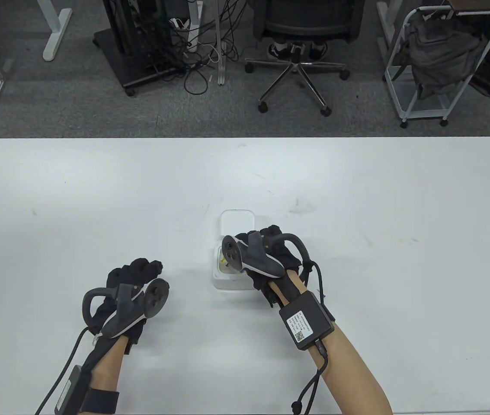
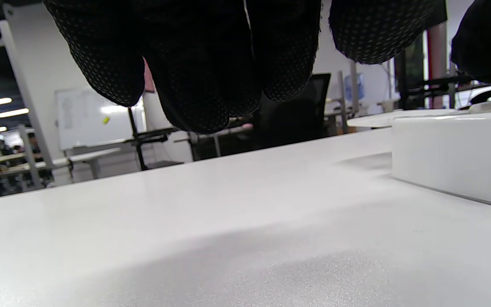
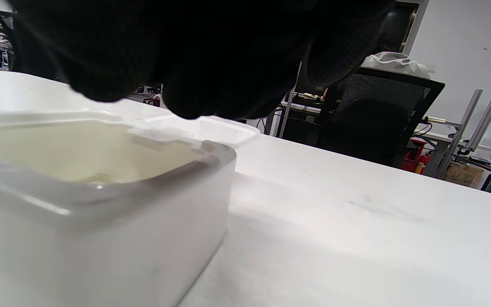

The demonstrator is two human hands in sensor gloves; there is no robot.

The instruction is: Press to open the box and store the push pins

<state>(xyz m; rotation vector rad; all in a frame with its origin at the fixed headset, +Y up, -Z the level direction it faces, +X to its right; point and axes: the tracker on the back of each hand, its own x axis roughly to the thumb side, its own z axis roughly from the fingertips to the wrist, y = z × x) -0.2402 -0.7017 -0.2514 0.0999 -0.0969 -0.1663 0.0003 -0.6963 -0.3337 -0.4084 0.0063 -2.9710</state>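
Note:
A small white box (image 1: 227, 283) stands open on the white table (image 1: 357, 194), its lid (image 1: 236, 221) flipped back flat behind it. Something small and yellow (image 1: 224, 260), seemingly a push pin, shows inside. My right hand (image 1: 266, 235) hovers over the open box with its fingers curled down; the right wrist view shows the dark fingers (image 3: 194, 51) bunched just above the box rim (image 3: 100, 204) and the lid (image 3: 211, 128). Whether they hold a pin is hidden. My left hand (image 1: 141, 270) rests on the table left of the box, fingers (image 2: 194, 64) loosely curled and empty. The box (image 2: 454, 149) shows at the right of that view.
The table's far edge runs across the table view; beyond it are an office chair (image 1: 301, 65), a cable-laden rack (image 1: 149, 43) and a white trolley (image 1: 439, 65). A few scuff marks (image 1: 301, 205) show on the tabletop.

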